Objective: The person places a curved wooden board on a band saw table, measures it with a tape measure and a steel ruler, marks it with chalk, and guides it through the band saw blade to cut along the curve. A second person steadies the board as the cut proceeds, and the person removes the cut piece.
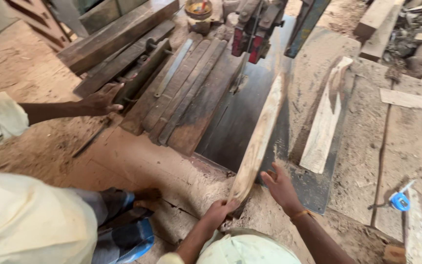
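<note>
At the far left, well away from the dark saw table, a co-worker's hand in a pale sleeve rests on dark planks stacked beside that table's left edge. Nearer the table's front edge, the person's left hand is curled around the near end of a pale wooden strip, fingers wrapped tight. The strip lies on the saw table with its long axis running from that near end up and slightly right, its far end pointing toward the red saw guide. Just right of the strip, the right hand lies flat on the table, fingers spread, apparently touching the strip's edge. Farther right, an offcut slab lies on sawdust, and a blue tape measure sits well apart.
</note>
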A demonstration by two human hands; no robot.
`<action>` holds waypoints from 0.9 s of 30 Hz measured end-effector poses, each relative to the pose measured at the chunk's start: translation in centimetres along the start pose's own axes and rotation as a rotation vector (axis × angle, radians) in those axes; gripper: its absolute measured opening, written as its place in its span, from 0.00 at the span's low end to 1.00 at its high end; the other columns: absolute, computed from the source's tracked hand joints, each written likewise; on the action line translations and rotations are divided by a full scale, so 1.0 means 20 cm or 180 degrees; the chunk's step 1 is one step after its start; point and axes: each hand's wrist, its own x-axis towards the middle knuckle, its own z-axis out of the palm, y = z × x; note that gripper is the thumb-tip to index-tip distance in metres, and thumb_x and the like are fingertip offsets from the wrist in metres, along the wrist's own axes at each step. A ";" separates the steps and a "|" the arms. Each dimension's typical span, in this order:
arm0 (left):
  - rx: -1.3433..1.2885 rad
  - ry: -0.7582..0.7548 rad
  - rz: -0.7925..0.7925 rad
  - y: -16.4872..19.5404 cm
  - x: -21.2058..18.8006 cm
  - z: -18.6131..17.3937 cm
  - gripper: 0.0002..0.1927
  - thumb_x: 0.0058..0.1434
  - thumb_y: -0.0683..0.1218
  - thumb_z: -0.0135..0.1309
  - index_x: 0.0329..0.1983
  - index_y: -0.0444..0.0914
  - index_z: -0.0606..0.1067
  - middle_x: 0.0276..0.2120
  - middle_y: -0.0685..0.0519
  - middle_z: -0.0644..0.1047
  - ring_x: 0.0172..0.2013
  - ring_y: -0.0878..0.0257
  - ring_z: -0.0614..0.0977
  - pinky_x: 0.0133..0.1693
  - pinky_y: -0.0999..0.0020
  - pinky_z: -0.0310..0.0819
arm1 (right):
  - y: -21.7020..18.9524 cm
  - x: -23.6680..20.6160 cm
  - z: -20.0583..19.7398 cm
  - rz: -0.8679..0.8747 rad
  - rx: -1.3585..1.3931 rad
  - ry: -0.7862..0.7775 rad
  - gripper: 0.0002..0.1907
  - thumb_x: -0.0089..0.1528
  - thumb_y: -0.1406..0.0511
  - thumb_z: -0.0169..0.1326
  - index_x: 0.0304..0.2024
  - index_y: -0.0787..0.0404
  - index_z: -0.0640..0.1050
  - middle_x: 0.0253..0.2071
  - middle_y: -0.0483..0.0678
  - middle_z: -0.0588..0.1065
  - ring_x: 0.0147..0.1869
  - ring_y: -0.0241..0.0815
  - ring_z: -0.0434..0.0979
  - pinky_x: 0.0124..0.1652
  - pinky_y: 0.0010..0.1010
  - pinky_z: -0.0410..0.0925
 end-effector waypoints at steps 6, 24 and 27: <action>-0.0379 -0.0107 -0.0197 -0.19 -0.08 -0.05 0.33 0.60 0.61 0.59 0.56 0.32 0.73 0.42 0.45 0.82 0.40 0.56 0.81 0.45 0.62 0.75 | -0.17 0.12 0.05 0.0405 0.0274 0.0250 0.40 0.67 0.55 0.49 0.75 0.64 0.51 0.67 0.58 0.68 0.70 0.50 0.68 0.63 0.36 0.62; -0.0276 -0.0234 0.0193 -0.37 -0.31 -0.25 0.36 0.58 0.60 0.62 0.57 0.27 0.74 0.46 0.46 0.82 0.42 0.62 0.82 0.45 0.68 0.77 | -0.23 -0.03 0.37 0.0168 0.0314 0.0313 0.27 0.69 0.57 0.47 0.69 0.58 0.65 0.55 0.52 0.78 0.55 0.46 0.79 0.55 0.36 0.69; -0.0224 -0.0374 0.0182 -0.36 -0.32 -0.27 0.35 0.59 0.60 0.61 0.57 0.27 0.74 0.45 0.46 0.82 0.41 0.62 0.82 0.45 0.68 0.78 | -0.22 -0.03 0.37 -0.0164 0.0239 0.0357 0.28 0.69 0.57 0.47 0.69 0.60 0.65 0.57 0.51 0.78 0.57 0.44 0.78 0.56 0.36 0.68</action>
